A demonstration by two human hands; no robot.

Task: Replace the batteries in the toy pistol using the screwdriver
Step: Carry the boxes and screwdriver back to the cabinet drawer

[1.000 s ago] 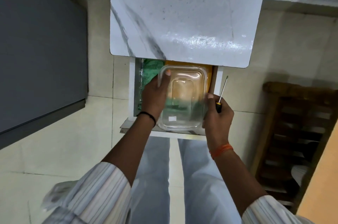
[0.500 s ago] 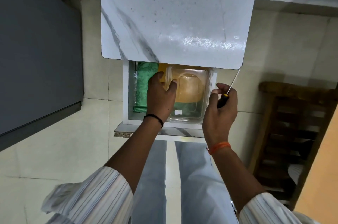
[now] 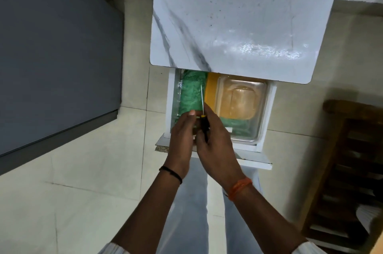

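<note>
A thin screwdriver point(image 3: 202, 106) with a black handle and yellow collar points away from me over the open drawer point(image 3: 267, 116). My right hand point(image 3: 215, 143) grips its handle. My left hand point(image 3: 182, 139) is right beside it, thumb and fingers touching the handle near the collar. In the drawer lies a clear plastic container point(image 3: 242, 106) on the right side, over an orange item point(image 3: 210, 89) and a green cloth point(image 3: 191, 92). No toy pistol or batteries can be seen.
A white marble-patterned tabletop point(image 3: 238, 15) overhangs the drawer. A dark grey cabinet point(image 3: 51, 46) stands at the left. A wooden rack point(image 3: 350, 166) stands at the right. Pale floor tiles and my grey trousers lie below.
My left hand let go of the clear container, which now rests in the drawer. My right hand carried the screwdriver leftward to meet the left hand over the drawer's front left.
</note>
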